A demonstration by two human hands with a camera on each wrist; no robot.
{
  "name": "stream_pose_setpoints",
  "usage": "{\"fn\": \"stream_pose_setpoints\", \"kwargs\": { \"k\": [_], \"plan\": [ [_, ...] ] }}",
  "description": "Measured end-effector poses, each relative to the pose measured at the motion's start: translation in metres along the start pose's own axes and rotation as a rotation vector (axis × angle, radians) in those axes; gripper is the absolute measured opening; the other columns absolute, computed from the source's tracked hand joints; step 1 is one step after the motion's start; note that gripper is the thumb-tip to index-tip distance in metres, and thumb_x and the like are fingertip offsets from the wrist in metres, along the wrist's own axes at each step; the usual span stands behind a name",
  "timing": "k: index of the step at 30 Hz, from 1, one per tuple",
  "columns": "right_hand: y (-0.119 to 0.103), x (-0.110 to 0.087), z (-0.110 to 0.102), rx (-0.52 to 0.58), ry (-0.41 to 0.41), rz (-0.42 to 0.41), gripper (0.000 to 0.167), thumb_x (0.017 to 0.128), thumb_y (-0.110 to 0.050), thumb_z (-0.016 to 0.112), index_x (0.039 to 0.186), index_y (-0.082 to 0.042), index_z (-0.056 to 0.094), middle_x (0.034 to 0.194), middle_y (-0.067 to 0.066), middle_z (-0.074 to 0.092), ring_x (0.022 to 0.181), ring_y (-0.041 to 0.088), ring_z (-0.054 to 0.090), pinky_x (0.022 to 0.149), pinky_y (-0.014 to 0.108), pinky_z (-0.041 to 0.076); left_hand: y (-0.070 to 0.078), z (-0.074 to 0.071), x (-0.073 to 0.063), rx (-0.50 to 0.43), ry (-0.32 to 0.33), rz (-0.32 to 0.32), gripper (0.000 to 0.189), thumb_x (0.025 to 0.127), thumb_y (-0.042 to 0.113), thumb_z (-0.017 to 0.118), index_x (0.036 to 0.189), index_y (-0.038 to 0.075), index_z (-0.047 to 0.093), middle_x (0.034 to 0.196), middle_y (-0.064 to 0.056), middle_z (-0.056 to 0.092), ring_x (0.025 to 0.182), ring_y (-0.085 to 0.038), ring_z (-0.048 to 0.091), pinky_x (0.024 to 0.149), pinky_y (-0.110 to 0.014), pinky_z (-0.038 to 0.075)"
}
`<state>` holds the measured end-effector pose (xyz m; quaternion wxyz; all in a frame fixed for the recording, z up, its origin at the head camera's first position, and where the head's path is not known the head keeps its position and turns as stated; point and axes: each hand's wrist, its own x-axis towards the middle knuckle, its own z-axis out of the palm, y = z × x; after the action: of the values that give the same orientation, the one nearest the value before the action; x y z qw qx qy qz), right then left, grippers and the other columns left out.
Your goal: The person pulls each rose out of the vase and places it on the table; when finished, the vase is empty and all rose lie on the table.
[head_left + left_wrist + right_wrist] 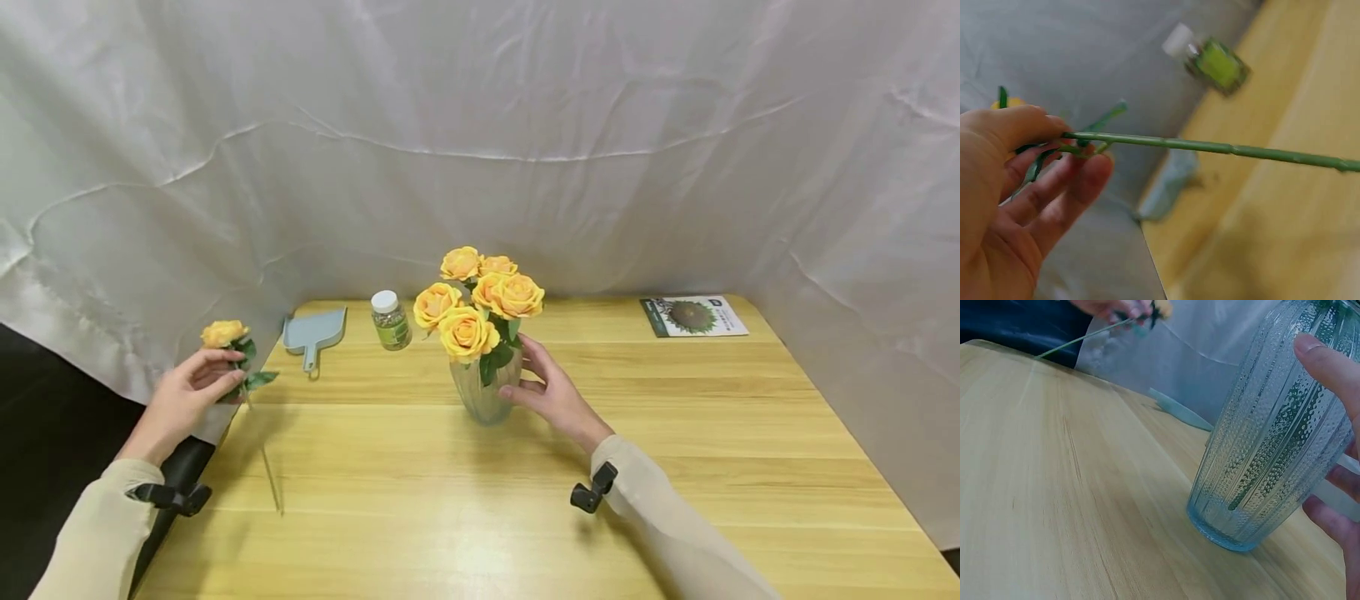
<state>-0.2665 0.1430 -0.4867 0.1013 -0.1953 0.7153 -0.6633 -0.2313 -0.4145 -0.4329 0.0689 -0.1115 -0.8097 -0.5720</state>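
On the left, my left hand (pixel 183 392) pinches a yellow rose (pixel 223 333) just below its bloom. Its long green stem (pixel 1200 145) slants down over the table's left side; the wrist view shows it between thumb and fingers. My right hand (pixel 553 393) grips a ribbed clear glass vase (pixel 468 387), thumb on the near side and fingers round the right side. Several yellow roses (pixel 468 333) with green leaves stand in the vase. Through the textured glass (pixel 1254 444) the stems look dark and blurred.
Behind the vase's left lie a grey-blue dustpan (pixel 313 332) and a white-capped jar (pixel 391 321) with a green label. A sunflower-printed packet (pixel 693 317) lies at the back right. Grey cloth (pixel 600 192) hangs behind the wooden table (pixel 720 433).
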Motion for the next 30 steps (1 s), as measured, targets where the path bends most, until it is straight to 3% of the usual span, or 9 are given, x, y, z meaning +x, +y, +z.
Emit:
{"fn": "stream_pose_setpoints", "kwargs": {
  "k": [3, 6, 10, 15, 22, 30],
  "plan": [
    [0.000, 0.000, -0.001, -0.001, 0.004, -0.002, 0.094, 0.102, -0.025, 0.081, 0.174, -0.035, 0.022, 0.175, 0.010, 0.034, 0.150, 0.046, 0.051, 0.118, 0.052, 0.055, -0.016, -0.001, -0.009, 0.133, -0.064, -0.040, 0.033, 0.109, 0.004, 0.064, 0.142, -0.001, 0.058, 0.113, 0.021, 0.074, 0.095, -0.002, 0.075, 0.075, -0.027, 0.067],
    [0.000, 0.000, -0.002, -0.002, 0.002, -0.008, 0.093, 0.102, -0.025, 0.081, 0.174, -0.034, 0.022, 0.175, 0.010, 0.034, 0.151, 0.046, 0.049, 0.118, 0.052, 0.054, -0.030, 0.001, -0.015, 0.180, -0.106, -0.098, 0.037, 0.110, 0.008, 0.064, 0.143, -0.005, 0.055, 0.112, 0.020, 0.073, 0.094, -0.004, 0.075, 0.075, -0.030, 0.068],
    [0.002, 0.000, -0.003, -0.003, 0.005, -0.016, 0.092, 0.102, -0.024, 0.081, 0.173, -0.035, 0.023, 0.175, 0.009, 0.034, 0.152, 0.046, 0.049, 0.118, 0.051, 0.055, -0.046, 0.008, -0.019, 0.212, -0.158, -0.186, 0.045, 0.111, 0.013, 0.064, 0.148, -0.008, 0.051, 0.117, -0.001, 0.072, 0.097, 0.000, 0.072, 0.079, -0.032, 0.069],
    [0.004, 0.001, -0.004, -0.011, 0.008, -0.024, 0.091, 0.102, -0.023, 0.080, 0.173, -0.034, 0.024, 0.175, 0.009, 0.035, 0.153, 0.045, 0.048, 0.119, 0.051, 0.054, -0.058, 0.016, -0.020, 0.297, -0.218, -0.250, 0.049, 0.113, 0.017, 0.063, 0.154, -0.006, 0.048, 0.132, -0.030, 0.065, 0.101, 0.007, 0.066, 0.082, -0.032, 0.067],
    [0.003, 0.000, -0.004, -0.006, 0.010, -0.013, 0.092, 0.102, -0.023, 0.080, 0.173, -0.036, 0.024, 0.174, 0.009, 0.035, 0.152, 0.044, 0.049, 0.118, 0.051, 0.055, -0.069, 0.026, -0.011, 0.255, -0.195, -0.287, 0.050, 0.113, 0.010, 0.059, 0.156, -0.009, 0.042, 0.138, -0.042, 0.058, 0.099, 0.007, 0.064, 0.077, -0.034, 0.068],
    [0.001, -0.001, -0.002, -0.013, -0.003, -0.021, 0.088, 0.103, -0.023, 0.078, 0.173, -0.034, 0.026, 0.175, 0.010, 0.035, 0.154, 0.046, 0.045, 0.118, 0.051, 0.055, -0.073, 0.033, -0.002, 0.205, -0.116, -0.346, 0.056, 0.114, 0.014, 0.059, 0.159, -0.008, 0.034, 0.149, -0.047, 0.048, 0.099, 0.008, 0.063, 0.078, -0.034, 0.069]
  ]
}}
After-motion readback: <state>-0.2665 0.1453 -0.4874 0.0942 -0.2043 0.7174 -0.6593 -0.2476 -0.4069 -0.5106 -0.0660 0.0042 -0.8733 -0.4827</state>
